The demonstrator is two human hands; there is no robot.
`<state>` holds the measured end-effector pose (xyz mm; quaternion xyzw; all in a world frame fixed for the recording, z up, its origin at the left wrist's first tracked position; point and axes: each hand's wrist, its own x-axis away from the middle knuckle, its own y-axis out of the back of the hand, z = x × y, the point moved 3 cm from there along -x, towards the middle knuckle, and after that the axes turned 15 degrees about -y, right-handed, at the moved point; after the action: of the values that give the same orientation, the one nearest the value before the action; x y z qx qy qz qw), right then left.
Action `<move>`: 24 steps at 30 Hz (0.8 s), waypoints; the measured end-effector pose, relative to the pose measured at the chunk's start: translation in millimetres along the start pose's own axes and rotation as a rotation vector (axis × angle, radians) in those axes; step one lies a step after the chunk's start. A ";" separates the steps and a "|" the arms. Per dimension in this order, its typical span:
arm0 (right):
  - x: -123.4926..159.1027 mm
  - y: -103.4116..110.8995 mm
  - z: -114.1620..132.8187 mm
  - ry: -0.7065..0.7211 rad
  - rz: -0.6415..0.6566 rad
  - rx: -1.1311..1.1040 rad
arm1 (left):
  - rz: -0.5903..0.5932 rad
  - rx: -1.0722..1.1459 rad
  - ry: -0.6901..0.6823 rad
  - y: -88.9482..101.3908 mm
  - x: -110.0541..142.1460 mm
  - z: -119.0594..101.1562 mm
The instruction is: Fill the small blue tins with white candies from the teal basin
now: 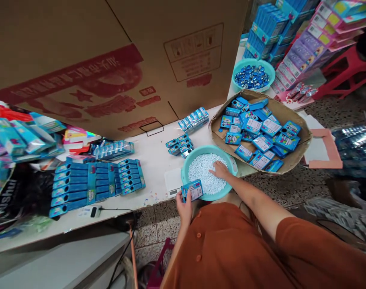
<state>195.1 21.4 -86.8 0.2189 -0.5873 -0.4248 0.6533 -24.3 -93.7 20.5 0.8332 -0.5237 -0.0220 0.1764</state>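
My left hand (185, 206) is closed around a small blue printed box (196, 190), held tilted over the near left rim of a turquoise basin (234, 166). Small white pellets (201, 166) fill the basin. My right hand (221, 170) reaches into them from the right; its thumb and fingers look apart, with the fingertips among the pellets. A flat white device with a small display (173, 192), apparently a scale, lies partly under the basin's left side. Just behind the basin sit several small blue packs (179, 145).
An open carton (305, 150) of blue boxes stands right of the basin. Behind it is another basin (270, 82) holding shiny blue pieces. A big cardboard box (110, 60) walls off the back. Rows of blue boxes (77, 186) line the table's left. Pink stools (345, 74) stand far right.
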 end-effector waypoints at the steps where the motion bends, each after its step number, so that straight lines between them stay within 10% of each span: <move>1: 0.9 -0.5 -0.8 0.005 0.014 0.005 | 0.011 0.006 -0.002 -1.4 -0.1 -1.2; 24: 10.5 -34.1 -3.3 -0.140 0.402 -0.272 | -0.043 -0.011 -0.046 3.1 -3.2 3.8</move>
<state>187.5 -6.4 -108.1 -0.0222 -0.6002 -0.3758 0.7057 -29.2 -93.1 17.4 0.8426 -0.5093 -0.0479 0.1685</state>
